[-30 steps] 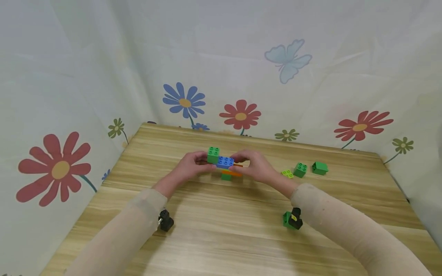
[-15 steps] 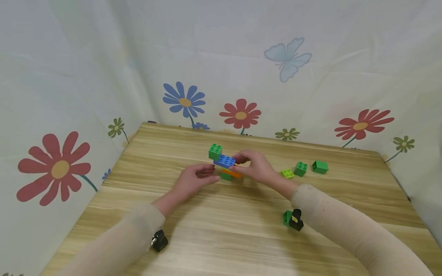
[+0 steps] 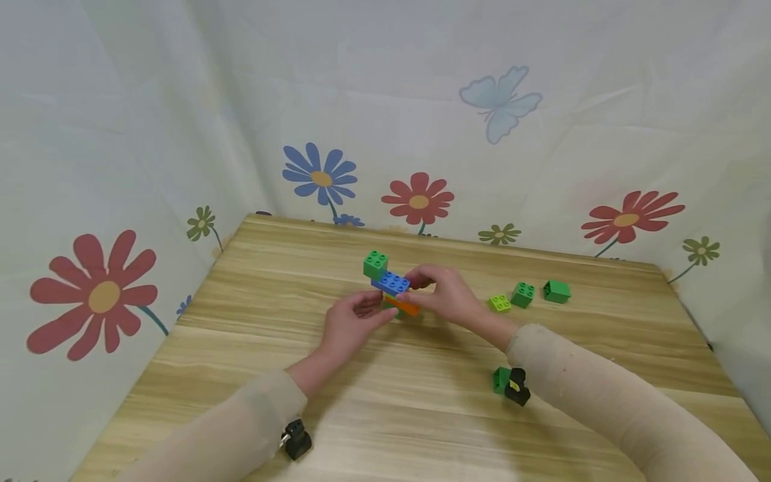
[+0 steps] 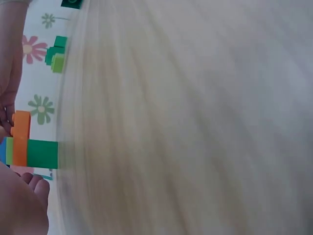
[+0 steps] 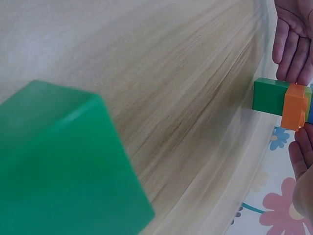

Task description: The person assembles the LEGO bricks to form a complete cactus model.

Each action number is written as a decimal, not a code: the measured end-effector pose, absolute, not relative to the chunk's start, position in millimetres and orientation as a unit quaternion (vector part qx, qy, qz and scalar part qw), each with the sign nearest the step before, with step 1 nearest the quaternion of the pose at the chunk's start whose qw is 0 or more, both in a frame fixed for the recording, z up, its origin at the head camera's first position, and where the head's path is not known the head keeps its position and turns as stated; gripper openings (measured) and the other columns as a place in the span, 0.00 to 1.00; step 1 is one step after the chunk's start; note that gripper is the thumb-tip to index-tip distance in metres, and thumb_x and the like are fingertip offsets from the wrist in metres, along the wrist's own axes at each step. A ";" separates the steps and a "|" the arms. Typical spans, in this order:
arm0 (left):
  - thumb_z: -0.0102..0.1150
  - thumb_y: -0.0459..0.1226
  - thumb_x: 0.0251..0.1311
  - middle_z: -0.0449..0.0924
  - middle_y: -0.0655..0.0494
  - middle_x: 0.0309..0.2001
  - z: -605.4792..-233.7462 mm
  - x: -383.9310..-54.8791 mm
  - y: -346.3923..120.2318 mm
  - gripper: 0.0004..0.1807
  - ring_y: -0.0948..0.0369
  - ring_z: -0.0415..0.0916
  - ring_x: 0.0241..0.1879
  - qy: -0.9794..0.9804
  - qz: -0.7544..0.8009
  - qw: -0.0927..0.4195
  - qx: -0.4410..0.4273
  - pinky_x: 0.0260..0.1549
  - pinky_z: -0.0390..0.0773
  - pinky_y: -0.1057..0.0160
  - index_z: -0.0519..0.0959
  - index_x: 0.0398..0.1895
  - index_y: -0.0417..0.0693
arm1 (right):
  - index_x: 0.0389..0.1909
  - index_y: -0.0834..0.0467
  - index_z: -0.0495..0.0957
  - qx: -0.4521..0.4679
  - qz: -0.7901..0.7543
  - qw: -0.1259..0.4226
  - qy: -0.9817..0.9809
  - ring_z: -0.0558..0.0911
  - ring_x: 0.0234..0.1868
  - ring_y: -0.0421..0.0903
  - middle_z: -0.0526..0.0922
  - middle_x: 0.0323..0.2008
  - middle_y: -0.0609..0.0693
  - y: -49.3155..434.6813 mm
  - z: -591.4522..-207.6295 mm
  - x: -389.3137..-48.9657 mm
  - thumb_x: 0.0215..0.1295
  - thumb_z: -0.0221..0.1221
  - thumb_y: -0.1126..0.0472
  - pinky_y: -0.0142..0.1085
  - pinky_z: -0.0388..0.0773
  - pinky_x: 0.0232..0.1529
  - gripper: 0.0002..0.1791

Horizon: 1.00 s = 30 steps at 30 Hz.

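A stack of toy building bricks stands in the middle of the table. Its top is a green brick (image 3: 375,264) set on one end of a blue brick (image 3: 391,282). Below come a thin lime layer (image 4: 9,151), an orange brick (image 3: 402,304) jutting right, and a green base brick (image 5: 270,95). My right hand (image 3: 442,293) pinches the stack at the blue brick's right end, thumb in front and fingers behind. My left hand (image 3: 352,325) is low at the stack's left side, its thumb overlapping the base brick; in the right wrist view its straight fingers (image 5: 293,56) reach the base.
Right of the stack lie a lime brick (image 3: 499,303) and two green bricks, one studs-up (image 3: 523,294) and one on its side (image 3: 557,291). Another green brick (image 3: 500,380) lies near my right forearm, large in the right wrist view. A flowered curtain (image 3: 385,100) hangs behind the table.
My left hand has let go of the upper bricks, drawn back, then come in lower beside the base. The stack has turned slightly, while my right hand keeps its grip.
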State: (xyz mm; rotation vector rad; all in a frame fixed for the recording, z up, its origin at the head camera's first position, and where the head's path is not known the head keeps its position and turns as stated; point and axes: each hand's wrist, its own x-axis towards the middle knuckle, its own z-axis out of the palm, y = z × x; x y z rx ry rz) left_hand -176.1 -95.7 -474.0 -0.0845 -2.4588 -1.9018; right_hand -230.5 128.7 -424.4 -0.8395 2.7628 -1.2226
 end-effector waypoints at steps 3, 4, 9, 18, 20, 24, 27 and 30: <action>0.81 0.47 0.59 0.88 0.50 0.57 -475.6 -176.3 -91.3 0.28 0.52 0.86 0.58 -0.791 -0.611 0.025 -0.024 0.58 0.85 0.55 0.87 0.60 0.46 | 0.53 0.56 0.88 -0.269 -0.392 0.004 0.880 0.87 0.48 0.47 0.90 0.47 0.48 130.2 -424.0 -230.4 0.69 0.73 0.51 0.49 0.86 0.57 0.18; 0.81 0.47 0.59 0.88 0.50 0.57 -475.6 -176.2 -89.8 0.28 0.52 0.86 0.58 -0.791 -0.610 0.027 -0.022 0.58 0.85 0.55 0.87 0.59 0.46 | 0.54 0.57 0.88 -0.270 -0.393 0.004 0.879 0.87 0.49 0.47 0.90 0.48 0.48 130.9 -423.5 -230.1 0.69 0.73 0.51 0.49 0.86 0.57 0.18; 0.82 0.45 0.58 0.88 0.47 0.56 -473.3 -175.2 -81.7 0.27 0.51 0.86 0.58 -0.791 -0.610 0.040 -0.004 0.57 0.86 0.56 0.87 0.57 0.44 | 0.57 0.60 0.87 -0.266 -0.392 0.003 0.881 0.87 0.52 0.49 0.90 0.51 0.51 138.1 -419.1 -227.8 0.72 0.71 0.49 0.50 0.86 0.58 0.22; 0.83 0.45 0.57 0.90 0.48 0.51 -469.1 -174.7 -68.4 0.24 0.52 0.88 0.54 -0.791 -0.609 0.061 0.017 0.55 0.87 0.56 0.88 0.52 0.42 | 0.57 0.62 0.86 -0.264 -0.381 -0.015 0.886 0.88 0.54 0.52 0.90 0.51 0.52 155.3 -414.8 -225.3 0.72 0.70 0.49 0.54 0.85 0.58 0.22; 0.83 0.46 0.57 0.91 0.49 0.51 -469.0 -175.0 -66.6 0.24 0.52 0.88 0.53 -0.793 -0.605 0.066 0.021 0.55 0.87 0.56 0.88 0.52 0.43 | 0.57 0.62 0.87 -0.267 -0.379 -0.023 0.886 0.88 0.53 0.52 0.90 0.51 0.52 158.8 -414.9 -225.8 0.72 0.70 0.50 0.55 0.84 0.59 0.22; 0.83 0.48 0.56 0.91 0.51 0.50 -469.4 -176.0 -64.9 0.24 0.53 0.88 0.52 -0.799 -0.597 0.073 0.034 0.54 0.87 0.56 0.89 0.50 0.45 | 0.56 0.62 0.87 -0.267 -0.374 -0.031 0.887 0.88 0.53 0.53 0.91 0.51 0.53 164.6 -413.3 -226.4 0.72 0.70 0.51 0.57 0.84 0.59 0.21; 0.83 0.49 0.55 0.91 0.51 0.49 -469.5 -177.1 -64.7 0.24 0.53 0.89 0.52 -0.801 -0.593 0.074 0.041 0.54 0.87 0.56 0.89 0.49 0.45 | 0.57 0.61 0.87 -0.262 -0.370 -0.028 0.891 0.88 0.54 0.53 0.91 0.51 0.53 169.5 -411.7 -225.9 0.73 0.70 0.51 0.57 0.84 0.59 0.21; 0.83 0.50 0.55 0.91 0.52 0.48 -469.1 -178.3 -65.1 0.24 0.54 0.89 0.51 -0.803 -0.590 0.076 0.043 0.54 0.87 0.55 0.88 0.47 0.45 | 0.57 0.61 0.87 -0.260 -0.366 -0.025 0.893 0.88 0.54 0.52 0.90 0.51 0.52 173.7 -410.1 -225.1 0.73 0.70 0.50 0.58 0.84 0.59 0.21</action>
